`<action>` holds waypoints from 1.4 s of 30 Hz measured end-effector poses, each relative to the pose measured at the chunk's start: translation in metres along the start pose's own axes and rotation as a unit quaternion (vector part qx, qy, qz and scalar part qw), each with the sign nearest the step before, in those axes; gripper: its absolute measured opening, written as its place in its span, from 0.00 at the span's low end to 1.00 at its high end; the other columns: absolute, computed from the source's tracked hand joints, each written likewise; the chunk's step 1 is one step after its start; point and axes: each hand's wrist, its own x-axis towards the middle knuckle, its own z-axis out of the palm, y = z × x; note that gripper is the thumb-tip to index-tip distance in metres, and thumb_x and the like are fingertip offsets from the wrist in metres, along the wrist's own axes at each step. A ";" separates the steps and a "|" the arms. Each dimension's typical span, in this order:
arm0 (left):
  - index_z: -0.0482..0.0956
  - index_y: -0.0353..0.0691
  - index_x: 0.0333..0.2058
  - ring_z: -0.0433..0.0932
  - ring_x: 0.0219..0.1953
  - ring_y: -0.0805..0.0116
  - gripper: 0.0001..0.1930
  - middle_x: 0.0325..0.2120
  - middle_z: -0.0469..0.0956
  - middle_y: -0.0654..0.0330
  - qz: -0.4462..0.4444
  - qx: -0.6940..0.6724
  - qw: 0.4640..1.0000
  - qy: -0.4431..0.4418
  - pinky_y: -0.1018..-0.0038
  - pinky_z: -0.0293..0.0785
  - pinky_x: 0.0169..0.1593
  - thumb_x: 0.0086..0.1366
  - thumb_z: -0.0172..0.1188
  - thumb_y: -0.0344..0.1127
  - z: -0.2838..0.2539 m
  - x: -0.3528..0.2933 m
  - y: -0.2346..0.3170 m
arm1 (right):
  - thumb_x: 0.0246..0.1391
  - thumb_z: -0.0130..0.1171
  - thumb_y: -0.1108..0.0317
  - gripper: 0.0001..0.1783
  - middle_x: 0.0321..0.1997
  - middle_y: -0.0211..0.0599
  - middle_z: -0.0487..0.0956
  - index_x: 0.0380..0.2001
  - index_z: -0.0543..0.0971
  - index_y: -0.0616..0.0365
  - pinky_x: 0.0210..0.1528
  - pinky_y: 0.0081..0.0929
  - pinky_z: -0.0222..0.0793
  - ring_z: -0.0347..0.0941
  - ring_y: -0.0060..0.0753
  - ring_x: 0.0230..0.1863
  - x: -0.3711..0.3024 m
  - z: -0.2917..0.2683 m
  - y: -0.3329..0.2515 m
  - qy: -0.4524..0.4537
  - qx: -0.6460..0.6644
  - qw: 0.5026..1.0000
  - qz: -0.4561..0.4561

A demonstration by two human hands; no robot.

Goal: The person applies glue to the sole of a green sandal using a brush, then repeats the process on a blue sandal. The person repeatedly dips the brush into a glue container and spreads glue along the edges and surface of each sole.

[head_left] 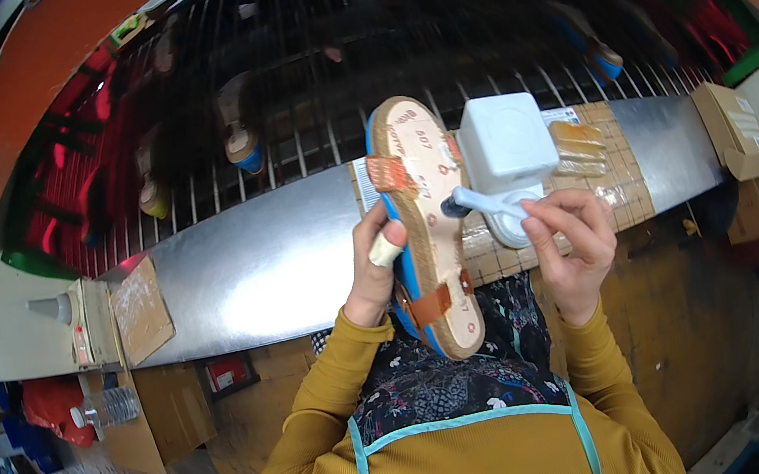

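Gripping the sandal (430, 246)'s left edge, left hand (369, 271) faces right hand (580, 244) pinching a brush (481, 204).

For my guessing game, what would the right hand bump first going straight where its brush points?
The right hand would probably meet the sole, just past the brush, though depth is hard to judge.
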 end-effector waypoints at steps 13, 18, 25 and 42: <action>0.74 0.24 0.46 0.79 0.29 0.70 0.38 0.28 0.81 0.51 0.099 0.166 0.980 0.055 0.74 0.74 0.36 0.55 0.64 0.60 -0.012 -0.016 -0.001 | 0.47 0.70 0.70 0.10 0.31 0.26 0.76 0.35 0.86 0.54 0.42 0.24 0.51 0.65 0.17 0.22 0.002 0.041 -0.002 -0.066 0.077 0.993 0.062; 0.73 0.23 0.47 0.81 0.28 0.68 0.39 0.28 0.81 0.50 0.103 0.180 0.977 0.054 0.73 0.75 0.36 0.55 0.64 0.60 -0.013 -0.015 -0.001 | 0.46 0.70 0.70 0.10 0.31 0.26 0.76 0.36 0.86 0.54 0.41 0.24 0.51 0.65 0.17 0.22 0.014 0.047 -0.001 -0.044 0.050 0.998 0.022; 0.70 0.25 0.54 0.77 0.47 0.65 0.49 0.46 0.77 0.50 -0.008 0.098 0.995 0.027 0.71 0.72 0.52 0.53 0.59 0.72 -0.010 -0.014 0.018 | 0.46 0.71 0.71 0.09 0.33 0.27 0.75 0.34 0.86 0.55 0.41 0.22 0.58 0.67 0.19 0.25 0.020 0.057 0.015 -0.062 0.125 0.990 0.018; 0.71 0.29 0.54 0.79 0.43 0.68 0.39 0.43 0.78 0.52 -0.046 0.037 0.998 0.021 0.74 0.76 0.47 0.62 0.53 0.64 0.000 -0.003 0.034 | 0.48 0.70 0.70 0.08 0.33 0.28 0.75 0.33 0.86 0.56 0.40 0.22 0.57 0.66 0.19 0.28 0.017 0.042 0.008 -0.062 0.118 0.990 0.052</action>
